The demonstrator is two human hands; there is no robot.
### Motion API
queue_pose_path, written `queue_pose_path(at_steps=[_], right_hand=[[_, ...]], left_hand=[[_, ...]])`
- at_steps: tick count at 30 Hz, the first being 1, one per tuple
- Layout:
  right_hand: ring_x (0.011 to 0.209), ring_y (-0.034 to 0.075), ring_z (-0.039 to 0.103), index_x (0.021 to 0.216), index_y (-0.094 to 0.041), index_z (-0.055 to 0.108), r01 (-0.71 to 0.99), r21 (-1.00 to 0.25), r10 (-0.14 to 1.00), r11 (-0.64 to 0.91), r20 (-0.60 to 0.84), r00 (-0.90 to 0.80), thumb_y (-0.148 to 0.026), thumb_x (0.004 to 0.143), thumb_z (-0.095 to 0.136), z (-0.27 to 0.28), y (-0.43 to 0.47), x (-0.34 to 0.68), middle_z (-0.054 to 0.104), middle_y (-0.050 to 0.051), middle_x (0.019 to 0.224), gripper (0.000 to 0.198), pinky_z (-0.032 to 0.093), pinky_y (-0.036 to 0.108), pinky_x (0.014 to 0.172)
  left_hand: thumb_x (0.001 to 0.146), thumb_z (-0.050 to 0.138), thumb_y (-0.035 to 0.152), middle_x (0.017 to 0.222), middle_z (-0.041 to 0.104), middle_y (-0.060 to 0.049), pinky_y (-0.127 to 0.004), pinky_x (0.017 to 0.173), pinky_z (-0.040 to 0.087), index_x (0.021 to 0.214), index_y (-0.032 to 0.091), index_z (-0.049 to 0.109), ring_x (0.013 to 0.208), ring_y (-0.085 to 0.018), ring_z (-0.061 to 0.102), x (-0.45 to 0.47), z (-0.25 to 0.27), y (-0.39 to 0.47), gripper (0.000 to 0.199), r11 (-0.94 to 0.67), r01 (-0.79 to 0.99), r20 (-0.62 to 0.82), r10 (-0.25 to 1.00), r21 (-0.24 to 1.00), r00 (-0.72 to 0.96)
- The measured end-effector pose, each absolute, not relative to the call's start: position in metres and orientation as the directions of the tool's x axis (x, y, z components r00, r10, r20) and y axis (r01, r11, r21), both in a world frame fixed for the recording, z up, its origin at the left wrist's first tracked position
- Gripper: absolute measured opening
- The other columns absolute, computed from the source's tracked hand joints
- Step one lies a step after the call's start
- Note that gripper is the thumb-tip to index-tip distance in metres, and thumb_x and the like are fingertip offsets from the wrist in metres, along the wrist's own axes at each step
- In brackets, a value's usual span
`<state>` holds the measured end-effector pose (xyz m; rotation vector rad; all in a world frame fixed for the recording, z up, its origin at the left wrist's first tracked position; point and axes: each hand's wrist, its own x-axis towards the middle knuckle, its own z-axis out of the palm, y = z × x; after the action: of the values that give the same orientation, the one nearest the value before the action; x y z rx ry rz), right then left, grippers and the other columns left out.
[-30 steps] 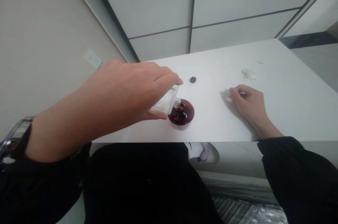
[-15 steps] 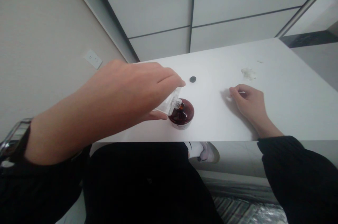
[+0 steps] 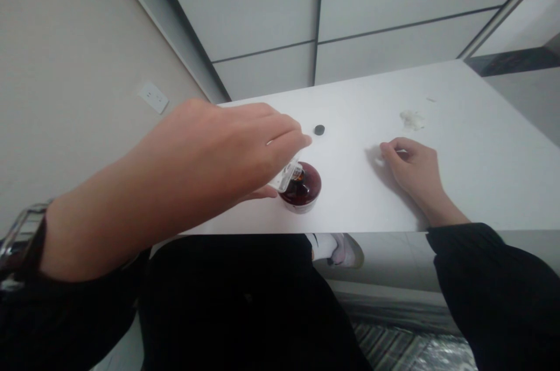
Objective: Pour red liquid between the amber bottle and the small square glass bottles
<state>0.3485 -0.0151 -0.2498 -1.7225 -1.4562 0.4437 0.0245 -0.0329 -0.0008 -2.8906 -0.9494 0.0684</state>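
Observation:
My left hand (image 3: pixel 236 149) is closed around a small clear glass bottle (image 3: pixel 284 179), most of which the fingers and palm hide. The clear bottle is tipped, with its neck over the mouth of a dark red-brown bottle (image 3: pixel 310 187) that stands upright near the table's front edge. Whether the two necks touch, I cannot tell. My right hand (image 3: pixel 413 170) rests on the table to the right, loosely curled with the thumb against the fingers and nothing showing in it. Behind the brown bottle lies a small dark round cap (image 3: pixel 319 130).
The white table (image 3: pixel 350 202) reaches back to pale cabinet panels (image 3: pixel 266 15). A crumpled whitish scrap (image 3: pixel 412 120) lies beyond my right hand, with a small thin strip (image 3: pixel 431 100) farther back. A wall socket (image 3: pixel 153 97) is at the left.
My left hand has tipped the clear bottle farther and moved slightly right, so less of the bottle shows. My right hand, the brown bottle and the cap stay in place.

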Motion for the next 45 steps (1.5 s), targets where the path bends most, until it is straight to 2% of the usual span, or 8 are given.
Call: queue_pose_path(at_steps=[8,12,18,24,31,40,45], right_hand=[[0.068,0.026,0.064,0.068,-0.027,0.059,0.656,-0.755,0.940,-0.001,0.222,0.257,-0.045,0.089,0.059,-0.247,-0.016,0.349,0.066,0.005,0.067,0.028,0.047,0.041,0.069],[0.067,0.026,0.063,0.067,-0.027,0.058,0.657,-0.754,0.937,0.005,0.234,0.261,-0.048,0.090,0.058,-0.249,-0.016,0.349,0.067,0.005,0.068,0.031,0.047,0.041,0.070],[0.064,0.024,0.061,0.066,-0.026,0.058,0.646,-0.763,0.927,0.018,0.254,0.274,-0.048,0.088,0.057,-0.252,-0.015,0.348,0.063,0.004,0.063,0.031,0.045,0.039,0.066],[0.067,0.022,0.062,0.067,-0.026,0.058,0.661,-0.750,0.932,0.019,0.253,0.261,-0.045,0.090,0.058,-0.255,-0.014,0.350,0.065,0.004,0.068,0.029,0.044,0.038,0.070],[0.067,0.022,0.060,0.069,-0.026,0.058,0.651,-0.758,0.938,0.043,0.255,0.235,-0.043,0.091,0.058,-0.256,-0.014,0.351,0.065,0.004,0.068,0.028,0.043,0.038,0.069],[0.068,0.023,0.060,0.067,-0.027,0.056,0.645,-0.764,0.935,0.034,0.252,0.249,-0.046,0.090,0.056,-0.255,-0.014,0.348,0.066,0.005,0.068,0.030,0.044,0.039,0.068],[0.069,0.023,0.061,0.067,-0.028,0.056,0.641,-0.766,0.935,0.045,0.258,0.244,-0.045,0.091,0.056,-0.254,-0.014,0.348,0.067,0.005,0.069,0.030,0.045,0.039,0.071]], left_hand=[[0.102,0.048,0.037,0.104,0.079,-0.006,-0.037,0.074,0.058,0.109,0.026,0.077,0.104,-0.030,0.078,0.032,0.001,-0.036,0.031,-0.788,0.592,-0.020,0.603,-0.172,0.797],[0.102,0.050,0.036,0.100,0.078,-0.006,-0.037,0.072,0.058,0.103,0.025,0.077,0.100,-0.031,0.078,0.035,0.002,-0.039,0.029,-0.786,0.599,-0.008,0.607,-0.155,0.795],[0.103,0.050,0.036,0.101,0.078,-0.007,-0.040,0.075,0.059,0.104,0.024,0.077,0.103,-0.033,0.077,0.035,0.003,-0.041,0.030,-0.787,0.599,-0.021,0.608,-0.149,0.793],[0.104,0.046,0.035,0.103,0.077,-0.009,-0.041,0.075,0.060,0.108,0.024,0.077,0.104,-0.033,0.077,0.039,0.004,-0.043,0.033,-0.798,0.569,-0.056,0.589,-0.199,0.806],[0.106,0.040,0.036,0.105,0.077,-0.009,-0.044,0.078,0.060,0.111,0.025,0.077,0.107,-0.034,0.075,0.041,0.004,-0.046,0.039,-0.796,0.579,-0.047,0.594,-0.176,0.803],[0.104,0.048,0.036,0.100,0.077,-0.012,-0.041,0.071,0.058,0.110,0.024,0.078,0.096,-0.033,0.075,0.051,0.009,-0.052,0.033,-0.798,0.564,-0.068,0.588,-0.210,0.806],[0.103,0.055,0.034,0.099,0.077,-0.012,-0.040,0.072,0.056,0.105,0.023,0.079,0.093,-0.031,0.073,0.059,0.012,-0.058,0.026,-0.778,0.579,-0.096,0.613,-0.244,0.784]])
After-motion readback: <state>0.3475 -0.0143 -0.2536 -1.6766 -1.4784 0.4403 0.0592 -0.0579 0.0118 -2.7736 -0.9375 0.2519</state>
